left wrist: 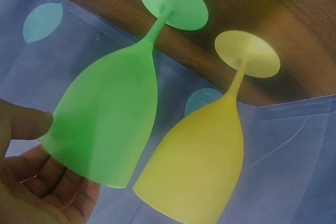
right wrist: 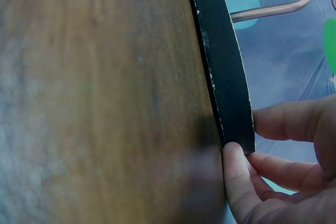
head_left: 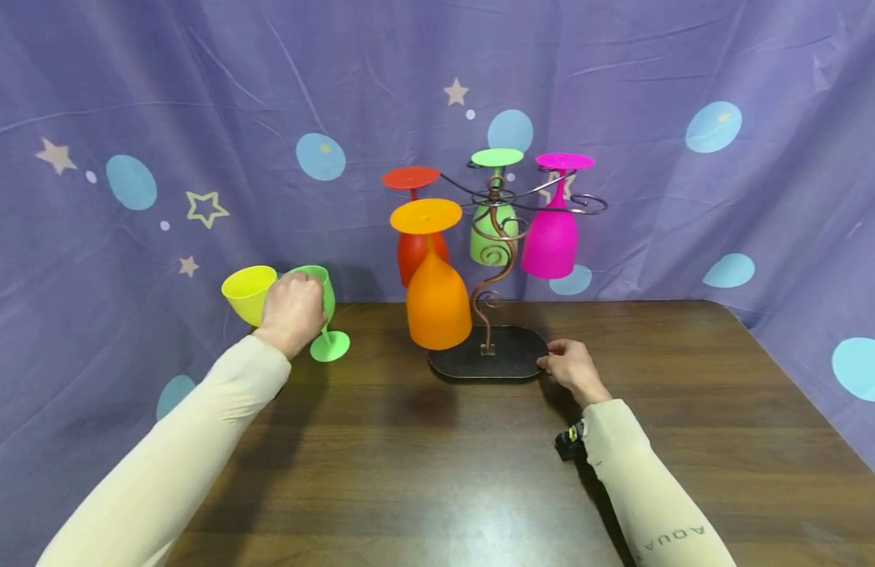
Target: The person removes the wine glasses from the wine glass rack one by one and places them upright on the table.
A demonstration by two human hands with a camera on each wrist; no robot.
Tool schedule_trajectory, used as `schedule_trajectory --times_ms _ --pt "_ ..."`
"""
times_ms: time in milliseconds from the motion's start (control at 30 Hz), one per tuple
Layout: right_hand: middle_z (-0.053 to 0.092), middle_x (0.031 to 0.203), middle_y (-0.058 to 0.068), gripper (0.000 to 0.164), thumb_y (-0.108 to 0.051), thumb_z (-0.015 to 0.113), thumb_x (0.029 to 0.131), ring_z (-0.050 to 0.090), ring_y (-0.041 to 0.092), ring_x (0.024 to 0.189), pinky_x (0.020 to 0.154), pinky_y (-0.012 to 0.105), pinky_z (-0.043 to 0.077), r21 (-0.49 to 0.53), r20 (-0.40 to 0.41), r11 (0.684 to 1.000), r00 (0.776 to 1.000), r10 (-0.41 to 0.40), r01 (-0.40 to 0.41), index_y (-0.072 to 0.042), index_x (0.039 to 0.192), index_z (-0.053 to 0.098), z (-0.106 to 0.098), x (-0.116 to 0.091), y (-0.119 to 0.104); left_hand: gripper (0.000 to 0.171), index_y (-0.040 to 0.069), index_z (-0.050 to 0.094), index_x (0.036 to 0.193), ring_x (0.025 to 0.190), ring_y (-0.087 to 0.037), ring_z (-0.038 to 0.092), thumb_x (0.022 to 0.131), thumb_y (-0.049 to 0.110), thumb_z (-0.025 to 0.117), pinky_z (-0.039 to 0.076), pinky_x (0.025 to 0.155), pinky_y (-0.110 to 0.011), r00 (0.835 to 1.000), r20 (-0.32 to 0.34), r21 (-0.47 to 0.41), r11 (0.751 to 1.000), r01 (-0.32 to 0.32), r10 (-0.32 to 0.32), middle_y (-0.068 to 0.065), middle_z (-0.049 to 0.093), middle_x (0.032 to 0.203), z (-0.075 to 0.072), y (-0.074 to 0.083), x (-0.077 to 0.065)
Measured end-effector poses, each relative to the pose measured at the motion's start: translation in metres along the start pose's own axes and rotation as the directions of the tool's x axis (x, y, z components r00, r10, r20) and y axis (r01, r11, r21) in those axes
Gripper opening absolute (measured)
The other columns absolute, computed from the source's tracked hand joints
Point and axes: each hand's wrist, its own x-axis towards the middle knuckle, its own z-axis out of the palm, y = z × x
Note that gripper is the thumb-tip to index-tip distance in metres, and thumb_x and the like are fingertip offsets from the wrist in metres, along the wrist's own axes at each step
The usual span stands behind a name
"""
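Head view: the rack (head_left: 511, 250) stands on the bench (head_left: 409, 472) and is taken as the reference. Four glasses hang on it foot up: the red glass (head_left: 410, 260) and the orange glass (head_left: 439, 307) on its left side, the hung green glass (head_left: 482, 236) at its back, the pink glass (head_left: 550, 244) on its right. Well to the left of the rack, the left hand (head_left: 295, 309) is at the bowl of the green glass (head_left: 328, 295). That glass lies on the hand's rack-facing side, its long axis near vertical, mouth up, opposite to those hung. Whether its foot bears on the bench cannot be told. The yellow glass (head_left: 246, 295) is farther left of the rack, beyond the hand. The right hand (head_left: 572, 366) is at the right end of the rack's base (head_left: 511, 358), so the left hand is the nearer to the green glass. Left wrist view: thumb and fingers pinch the green glass at its rim; the yellow glass is just beside, its axis roughly parallel. Right wrist view: thumb and fingers pinch the base at its end.
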Motion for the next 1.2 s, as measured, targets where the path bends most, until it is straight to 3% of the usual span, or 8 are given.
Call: schedule_trajectory --times_ms 233,400,567,700,1000,1200 --pt "0.058 0.105 0.018 0.044 -0.003 0.062 0.087 0.057 0.014 0.076 0.062 0.025 0.050 0.006 0.004 1.000 1.000 0.010 -0.010 0.011 0.126 0.050 0.000 -0.001 -0.001 0.023 -0.008 0.057 0.087 0.084 -0.044 0.054 0.076 0.011 0.064 0.045 0.072 -0.055 0.997 -0.074 0.003 1.000 0.000 0.001 -0.024 0.056 0.085 0.003 0.009 -0.001" --pt "0.061 0.100 0.018 0.044 -0.003 0.061 0.087 0.058 0.017 0.078 0.063 0.027 0.050 0.004 0.007 1.000 1.000 0.014 -0.014 0.011 0.127 0.049 -0.001 -0.001 -0.001 0.023 -0.008 0.056 0.090 0.082 -0.042 0.052 0.077 0.009 0.066 0.045 0.072 -0.052 0.988 -0.150 -0.021 0.999 -0.048 0.044 -0.023 0.052 0.087 0.005 0.016 -0.002" --pt "0.060 0.096 0.016 0.044 -0.003 0.062 0.086 0.057 0.015 0.073 0.059 0.024 0.048 0.003 0.003 1.000 1.000 0.010 -0.010 0.011 0.126 0.050 0.000 -0.001 -0.001 0.020 -0.007 0.057 0.090 0.085 -0.042 0.050 0.073 0.000 0.066 0.043 0.074 -0.051 0.957 -0.277 -0.111 0.986 -0.126 0.091 -0.023 0.051 0.094 0.008 0.028 -0.005" --pt "0.060 0.097 0.017 0.044 -0.003 0.062 0.086 0.057 0.015 0.074 0.059 0.024 0.048 -0.003 -0.001 1.000 1.000 0.009 -0.009 0.011 0.126 0.050 0.000 -0.001 -0.001 0.020 -0.006 0.059 0.091 0.087 -0.041 0.050 0.074 -0.001 0.066 0.043 0.074 -0.050 0.935 -0.335 -0.127 0.977 -0.169 0.118 -0.021 0.053 0.095 0.011 0.039 -0.008" --pt "0.061 0.100 0.019 0.044 -0.002 0.062 0.086 0.058 0.017 0.077 0.062 0.025 0.049 0.003 0.003 1.000 1.000 0.011 -0.011 0.012 0.126 0.050 0.000 -0.002 -0.002 0.024 -0.006 0.062 0.098 0.092 -0.039 0.051 0.078 0.005 0.070 0.043 0.080 -0.048 0.933 -0.337 -0.182 0.964 -0.192 0.123 -0.020 0.054 0.100 0.021 0.062 -0.016" --pt "0.061 0.103 0.019 0.044 -0.003 0.062 0.086 0.059 0.016 0.078 0.062 0.022 0.048 -0.010 0.002 1.000 1.000 0.002 -0.002 0.011 0.126 0.050 -0.001 -0.001 -0.001 0.021 -0.004 0.062 0.096 0.090 -0.039 0.051 0.079 0.006 0.068 0.044 0.077 -0.047 0.939 -0.328 -0.208 0.961 -0.182 0.106 -0.019 0.054 0.098 0.034 0.075 -0.021"
